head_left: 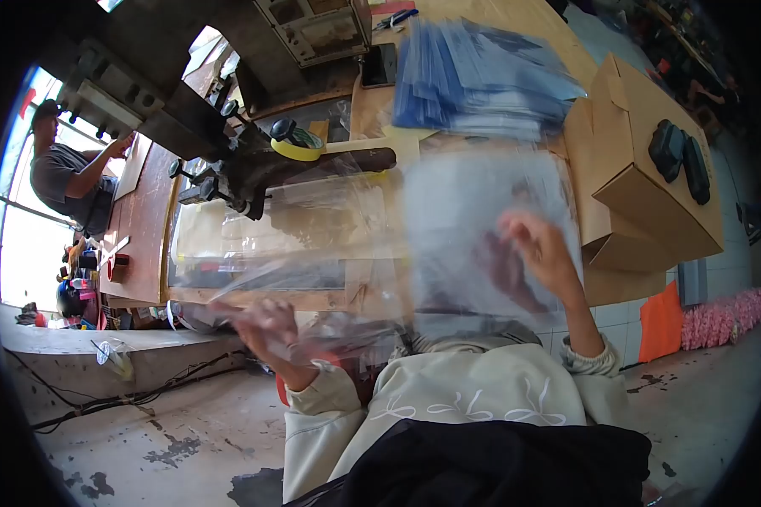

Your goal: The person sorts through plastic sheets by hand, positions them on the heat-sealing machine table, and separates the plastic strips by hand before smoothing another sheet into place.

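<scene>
Clear plastic film stretches over the machine's work surface, wrinkled near the front edge. My left hand, blurred by motion, is at the film's front left corner with its fingers bent around the edge. To the right lies a stack of clear sheets on the table. Over that stack hovers my right hand, its fingers curled and partly blurred; nothing can be made out in them. Bluish plastic sheets are piled behind the clear stack.
A dark metal machine overhangs the work surface, with a yellow tape roll on it. At the right stands a cardboard box bearing two black cases. A person works at the far left. A phone lies behind.
</scene>
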A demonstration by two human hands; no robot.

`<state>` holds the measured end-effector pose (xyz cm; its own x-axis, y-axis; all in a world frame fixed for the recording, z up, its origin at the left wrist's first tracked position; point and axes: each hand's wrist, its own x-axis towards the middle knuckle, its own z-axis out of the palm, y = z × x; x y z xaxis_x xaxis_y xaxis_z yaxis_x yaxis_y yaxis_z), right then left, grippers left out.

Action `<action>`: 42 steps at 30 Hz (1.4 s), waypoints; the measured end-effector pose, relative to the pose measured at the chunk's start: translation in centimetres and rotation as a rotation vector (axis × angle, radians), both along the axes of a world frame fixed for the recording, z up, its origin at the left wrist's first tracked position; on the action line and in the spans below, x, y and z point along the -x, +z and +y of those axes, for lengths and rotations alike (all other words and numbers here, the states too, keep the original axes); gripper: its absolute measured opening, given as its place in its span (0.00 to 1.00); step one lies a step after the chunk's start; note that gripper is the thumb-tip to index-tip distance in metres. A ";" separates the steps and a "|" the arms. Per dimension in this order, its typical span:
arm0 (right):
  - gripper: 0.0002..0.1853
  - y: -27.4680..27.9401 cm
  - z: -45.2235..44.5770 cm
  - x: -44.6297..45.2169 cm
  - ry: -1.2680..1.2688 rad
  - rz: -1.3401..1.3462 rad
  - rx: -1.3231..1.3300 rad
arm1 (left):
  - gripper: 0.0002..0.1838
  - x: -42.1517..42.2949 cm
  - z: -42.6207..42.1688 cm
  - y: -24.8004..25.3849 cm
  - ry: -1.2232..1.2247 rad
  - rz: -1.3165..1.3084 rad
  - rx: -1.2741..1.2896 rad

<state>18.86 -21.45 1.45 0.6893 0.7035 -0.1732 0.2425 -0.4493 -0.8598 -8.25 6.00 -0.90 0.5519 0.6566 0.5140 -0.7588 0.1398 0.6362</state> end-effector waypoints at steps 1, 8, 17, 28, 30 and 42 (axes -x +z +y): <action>0.36 -0.4 -0.4 1.0 0.179 0.455 -0.140 | 0.28 -0.6 0.5 1.4 -0.103 -0.158 -0.117; 0.33 3.8 -1.9 3.3 0.039 0.564 -0.541 | 0.22 -6.0 -4.4 2.1 -0.101 0.162 -0.256; 0.29 -3.8 -4.3 -1.6 -0.400 -0.465 0.334 | 0.38 -0.1 3.7 -4.8 1.129 1.846 -0.938; 0.27 -1.4 -1.5 1.9 -0.367 -1.082 0.332 | 0.28 8.0 4.5 -4.7 0.438 1.202 -0.110; 0.25 -1.1 0.3 4.4 -0.179 -0.709 0.079 | 0.23 8.7 3.6 -3.9 0.360 1.206 0.061; 0.37 -6.8 10.1 13.8 0.214 -0.320 -0.242 | 0.26 12.0 -1.3 -3.2 0.409 0.929 0.075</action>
<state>5.10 -11.33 -5.34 0.5161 0.8300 0.2116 0.5784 -0.1555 -0.8008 -20.27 4.75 -4.06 0.4380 0.8973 -0.0542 0.0322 0.0446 0.9985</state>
